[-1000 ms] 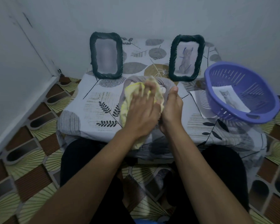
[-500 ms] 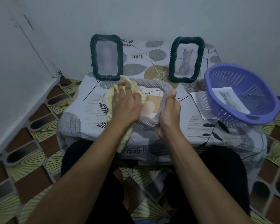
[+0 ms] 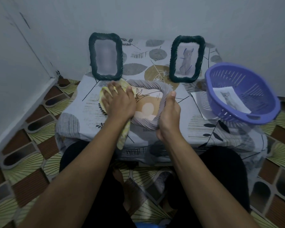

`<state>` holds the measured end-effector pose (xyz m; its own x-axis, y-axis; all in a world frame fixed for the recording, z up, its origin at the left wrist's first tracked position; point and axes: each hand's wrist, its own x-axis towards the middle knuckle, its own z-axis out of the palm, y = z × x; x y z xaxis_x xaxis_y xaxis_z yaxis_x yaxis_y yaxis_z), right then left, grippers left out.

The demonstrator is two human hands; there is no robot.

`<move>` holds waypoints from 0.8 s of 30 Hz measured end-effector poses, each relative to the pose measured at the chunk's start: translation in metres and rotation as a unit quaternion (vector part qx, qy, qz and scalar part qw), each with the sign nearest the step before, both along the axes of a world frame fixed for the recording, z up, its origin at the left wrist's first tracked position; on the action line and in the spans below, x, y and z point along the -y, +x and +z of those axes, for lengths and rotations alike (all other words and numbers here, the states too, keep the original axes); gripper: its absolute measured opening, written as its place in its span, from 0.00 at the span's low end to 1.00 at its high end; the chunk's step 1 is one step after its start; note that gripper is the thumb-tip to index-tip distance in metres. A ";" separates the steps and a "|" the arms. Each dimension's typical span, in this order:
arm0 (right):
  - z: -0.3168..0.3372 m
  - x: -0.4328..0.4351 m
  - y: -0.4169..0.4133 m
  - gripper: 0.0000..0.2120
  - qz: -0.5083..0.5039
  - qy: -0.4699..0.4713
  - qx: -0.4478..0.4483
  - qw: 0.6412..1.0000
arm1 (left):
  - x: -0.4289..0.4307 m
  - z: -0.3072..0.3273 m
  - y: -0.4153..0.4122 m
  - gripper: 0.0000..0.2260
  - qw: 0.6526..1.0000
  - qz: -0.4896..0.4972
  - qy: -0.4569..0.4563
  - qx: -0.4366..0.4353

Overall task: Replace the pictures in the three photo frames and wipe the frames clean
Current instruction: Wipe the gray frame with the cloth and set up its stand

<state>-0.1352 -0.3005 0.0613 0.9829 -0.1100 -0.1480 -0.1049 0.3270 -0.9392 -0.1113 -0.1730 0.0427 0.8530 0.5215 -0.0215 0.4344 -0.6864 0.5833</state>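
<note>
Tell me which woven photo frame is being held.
The light grey woven frame at the front: right hand grips its edge, left hand presses a yellow cloth on it. Both dark woven frames stand untouched behind.

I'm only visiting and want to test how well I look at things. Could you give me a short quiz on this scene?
1. True or false: the left hand presses a yellow cloth against the grey frame.
2. Which hand grips the grey frame's edge? A) left B) right C) neither
3. Fill in: the loose cat picture lies in the purple ____.

Key: 1 true. 2 B, the right hand. 3 basket.
</note>
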 end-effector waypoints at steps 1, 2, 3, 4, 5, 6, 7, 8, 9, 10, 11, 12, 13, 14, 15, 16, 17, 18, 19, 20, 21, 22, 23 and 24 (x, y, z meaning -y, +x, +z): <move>-0.001 -0.003 0.001 0.24 -0.006 -0.001 0.000 1.000 | 0.007 0.004 0.000 0.30 1.000 -0.008 -0.008 0.007; -0.001 -0.004 0.001 0.25 -0.007 -0.009 0.001 1.000 | 0.018 0.007 -0.002 0.31 0.999 -0.028 -0.011 0.016; -0.001 -0.004 0.002 0.24 -0.005 -0.018 0.001 1.000 | 0.029 0.010 -0.006 0.31 0.998 -0.059 -0.008 0.028; -0.002 -0.003 0.002 0.24 -0.004 -0.019 -0.001 1.000 | 0.040 0.011 -0.011 0.31 0.995 -0.095 0.002 0.042; -0.002 -0.001 0.001 0.23 -0.001 -0.010 -0.007 1.000 | 0.049 0.012 -0.016 0.32 0.990 -0.129 0.019 0.058; -0.004 0.002 0.001 0.24 -0.001 -0.009 -0.011 1.000 | 0.054 0.011 -0.019 0.32 0.984 -0.159 0.035 0.071; -0.004 0.004 -0.001 0.25 -0.002 -0.010 -0.017 1.000 | 0.055 0.011 -0.022 0.32 0.979 -0.181 0.047 0.079; -0.004 0.005 -0.003 0.26 0.000 -0.019 -0.018 1.000 | 0.053 0.010 -0.022 0.32 0.976 -0.196 0.058 0.081; -0.005 0.005 -0.004 0.26 -0.009 -0.020 -0.017 1.000 | 0.050 0.008 -0.021 0.32 0.973 -0.203 0.073 0.078; -0.005 0.006 -0.006 0.26 -0.016 -0.012 -0.018 1.000 | 0.047 0.006 -0.019 0.32 0.972 -0.204 0.091 0.073; -0.006 0.006 -0.007 0.27 -0.026 -0.009 -0.025 0.999 | 0.044 0.005 -0.017 0.32 0.972 -0.197 0.107 0.067; -0.007 0.007 -0.008 0.27 -0.032 -0.007 -0.032 0.999 | 0.040 0.004 -0.014 0.32 0.974 -0.183 0.115 0.062; -0.006 0.007 -0.010 0.28 -0.039 -0.009 -0.037 0.999 | 0.035 0.003 -0.010 0.31 0.979 -0.162 0.113 0.055; -0.006 0.009 -0.010 0.30 -0.044 -0.010 -0.032 0.998 | 0.030 0.002 -0.007 0.31 0.984 -0.136 0.103 0.046; -0.006 0.011 -0.010 0.32 -0.051 -0.008 -0.024 0.998 | 0.023 0.001 -0.005 0.31 0.989 -0.110 0.088 0.034; -0.006 0.013 -0.010 0.32 -0.053 -0.004 -0.016 0.998 | 0.018 -0.001 -0.003 0.31 0.994 -0.088 0.068 0.023; -0.003 0.015 -0.011 0.32 -0.056 -0.005 -0.014 0.998 | 0.014 -0.003 -0.003 0.31 0.996 -0.072 0.048 0.015; -0.002 0.016 -0.010 0.32 -0.055 -0.004 -0.013 0.998 | 0.014 -0.004 -0.002 0.31 0.997 -0.064 0.032 0.013; -0.002 0.016 -0.009 0.31 -0.054 -0.002 -0.013 0.998 | 0.016 -0.004 -0.002 0.31 0.997 -0.066 0.027 0.017; -0.002 0.015 -0.007 0.30 -0.050 -0.003 -0.013 0.999 | 0.021 -0.004 -0.003 0.31 0.996 -0.079 0.033 0.026; 0.000 0.014 -0.006 0.28 -0.051 -0.005 -0.015 0.999 | 0.029 -0.002 -0.005 0.31 0.993 -0.103 0.040 0.036; -0.001 0.014 -0.004 0.26 -0.049 -0.003 -0.012 0.999 | 0.037 -0.002 -0.009 0.31 0.989 -0.136 0.044 0.048; -0.001 0.014 -0.002 0.24 -0.048 -0.001 -0.007 0.999 | 0.044 -0.003 -0.013 0.32 0.982 -0.175 0.044 0.063; 0.000 0.016 0.001 0.23 -0.045 0.001 -0.002 0.999 | 0.049 -0.005 -0.018 0.32 0.972 -0.216 0.044 0.080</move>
